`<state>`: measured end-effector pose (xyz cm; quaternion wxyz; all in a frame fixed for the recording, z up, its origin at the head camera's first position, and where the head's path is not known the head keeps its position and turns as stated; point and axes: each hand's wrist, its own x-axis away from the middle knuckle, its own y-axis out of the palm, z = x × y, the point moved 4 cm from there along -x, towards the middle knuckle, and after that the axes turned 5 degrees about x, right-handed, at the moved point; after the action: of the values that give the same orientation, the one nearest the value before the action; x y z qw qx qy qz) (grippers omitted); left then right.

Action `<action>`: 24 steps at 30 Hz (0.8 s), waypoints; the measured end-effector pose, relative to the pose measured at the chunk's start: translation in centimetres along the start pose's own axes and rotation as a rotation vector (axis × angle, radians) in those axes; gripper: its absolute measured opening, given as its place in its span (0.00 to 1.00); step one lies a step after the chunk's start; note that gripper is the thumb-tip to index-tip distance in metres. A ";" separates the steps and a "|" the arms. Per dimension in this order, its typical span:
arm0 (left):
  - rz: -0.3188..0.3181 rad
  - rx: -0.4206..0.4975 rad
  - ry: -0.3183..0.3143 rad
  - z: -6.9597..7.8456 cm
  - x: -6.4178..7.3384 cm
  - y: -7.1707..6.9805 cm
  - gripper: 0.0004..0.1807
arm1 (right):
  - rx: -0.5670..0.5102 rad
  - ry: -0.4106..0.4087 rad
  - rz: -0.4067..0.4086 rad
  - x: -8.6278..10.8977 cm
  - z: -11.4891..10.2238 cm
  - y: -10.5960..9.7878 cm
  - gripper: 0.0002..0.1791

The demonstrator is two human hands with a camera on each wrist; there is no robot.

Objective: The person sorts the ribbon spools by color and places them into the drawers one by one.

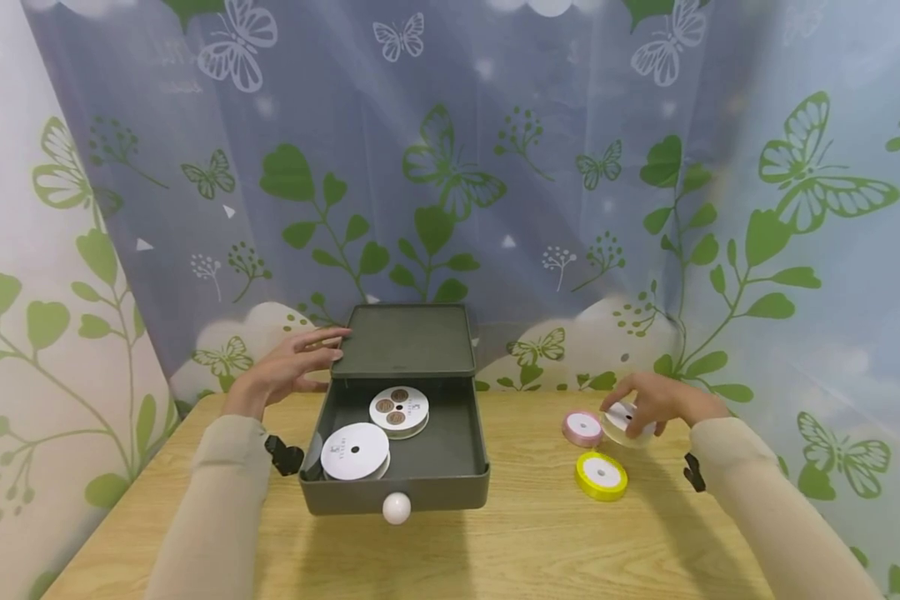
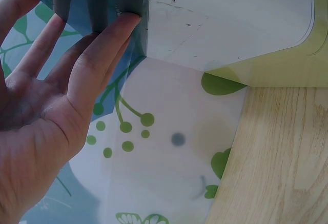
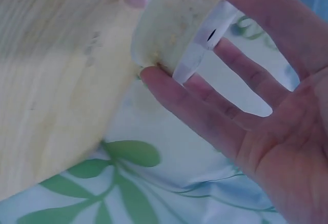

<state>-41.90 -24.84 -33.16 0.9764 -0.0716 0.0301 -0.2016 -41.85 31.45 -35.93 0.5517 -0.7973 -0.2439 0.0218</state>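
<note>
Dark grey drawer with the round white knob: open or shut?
Open: the dark grey drawer juts forward from its dark grey housing, exposing two round white-faced spools inside.

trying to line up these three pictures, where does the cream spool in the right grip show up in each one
Head: the cream spool is right of centre, in the right grip.
Left wrist: not in it.
Right wrist: top middle, in the same grip.
Shared landmark: the wooden tabletop, bottom in head, lower right in left wrist, left side in right wrist.
</note>
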 end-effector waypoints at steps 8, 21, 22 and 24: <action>-0.003 -0.016 -0.003 0.1 0.0 0.0 0.35 | 0.041 -0.128 0.036 0.8 -3.7 -1.2 0.29; 0.004 -0.023 -0.011 0.0 -0.1 0.0 0.36 | 0.063 -0.247 0.012 2.0 -8.5 -2.6 0.30; 0.007 -0.023 -0.014 0.0 -0.1 0.0 0.36 | 0.067 -0.255 0.010 2.1 -8.8 -2.7 0.30; 0.009 -0.022 -0.015 0.0 -0.1 0.0 0.36 | 0.076 -0.275 0.008 2.3 -9.4 -2.8 0.29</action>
<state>-42.00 -24.82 -33.18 0.9766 -0.0839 0.0253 -0.1964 -38.04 24.99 -29.20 0.5429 -0.7663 -0.3128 0.1424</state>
